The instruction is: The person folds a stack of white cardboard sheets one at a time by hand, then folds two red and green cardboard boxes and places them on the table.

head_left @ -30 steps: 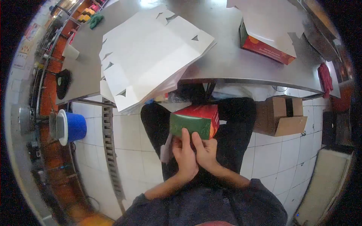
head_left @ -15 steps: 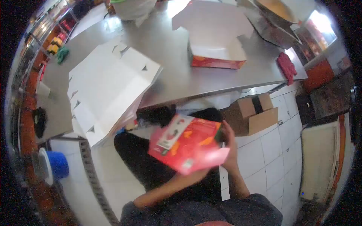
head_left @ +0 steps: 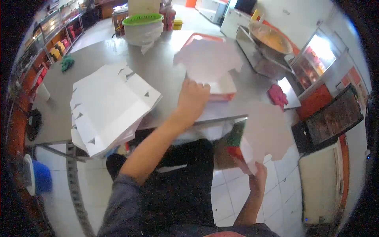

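My left hand (head_left: 193, 98) is closed on the near left wall of an open red and white box (head_left: 221, 89) that stands on the metal table, its white lid raised at the back. Off the table's right front edge, my right hand (head_left: 258, 177) holds a second folded box (head_left: 264, 134) by its lower edge, its white inside facing up and its red and green outside at the left. A stack of flat white cardboard sheets (head_left: 110, 106) with cut slots lies on the left of the table.
On the metal table (head_left: 158, 79) are a green-rimmed basket (head_left: 143, 29), a green cloth (head_left: 67, 63) and a red cloth (head_left: 278, 95). A large bowl (head_left: 272, 37) stands at the back right. A blue bucket (head_left: 41, 177) is at the lower left.
My left hand has left the red box over my lap and reached up to the box on the table. My right hand has swung the other box to the right, now folded with its white inside showing.
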The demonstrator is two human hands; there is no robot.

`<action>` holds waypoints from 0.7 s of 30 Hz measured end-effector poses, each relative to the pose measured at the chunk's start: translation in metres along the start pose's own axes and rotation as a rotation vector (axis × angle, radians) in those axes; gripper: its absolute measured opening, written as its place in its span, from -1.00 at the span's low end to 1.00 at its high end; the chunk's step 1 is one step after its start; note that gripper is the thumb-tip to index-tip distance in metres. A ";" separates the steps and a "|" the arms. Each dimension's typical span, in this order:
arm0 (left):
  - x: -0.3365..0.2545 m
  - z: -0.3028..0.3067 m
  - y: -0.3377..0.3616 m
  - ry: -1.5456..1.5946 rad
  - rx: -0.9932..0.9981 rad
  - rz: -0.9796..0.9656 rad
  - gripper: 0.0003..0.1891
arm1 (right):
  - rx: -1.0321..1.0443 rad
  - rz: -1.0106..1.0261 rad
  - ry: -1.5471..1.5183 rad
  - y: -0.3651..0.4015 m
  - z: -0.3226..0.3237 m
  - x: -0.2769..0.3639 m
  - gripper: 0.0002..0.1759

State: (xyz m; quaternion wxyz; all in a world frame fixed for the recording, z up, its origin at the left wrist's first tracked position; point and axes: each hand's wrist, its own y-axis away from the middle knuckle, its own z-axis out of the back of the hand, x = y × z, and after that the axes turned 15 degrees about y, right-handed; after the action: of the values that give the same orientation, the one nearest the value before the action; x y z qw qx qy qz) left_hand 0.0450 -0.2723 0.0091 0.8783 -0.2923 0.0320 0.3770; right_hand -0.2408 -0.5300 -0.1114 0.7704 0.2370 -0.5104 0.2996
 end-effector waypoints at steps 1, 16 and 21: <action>-0.007 -0.006 0.007 0.013 -0.065 -0.050 -0.90 | -0.034 0.249 0.341 -0.012 0.007 0.003 -0.67; 0.009 0.042 0.098 0.279 0.043 -0.446 -0.69 | 0.666 0.894 0.719 -0.143 -0.132 0.279 -0.60; 0.016 0.058 0.120 0.327 0.049 -0.387 -0.74 | 0.651 0.985 1.210 -0.160 -0.195 0.277 -0.56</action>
State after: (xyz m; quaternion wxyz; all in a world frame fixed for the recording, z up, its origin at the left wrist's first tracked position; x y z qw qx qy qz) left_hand -0.0354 -0.1657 -0.0064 0.9240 -0.3288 0.1263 0.1487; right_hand 0.0804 -0.4512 0.0644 0.5858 -0.0038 0.0570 0.8084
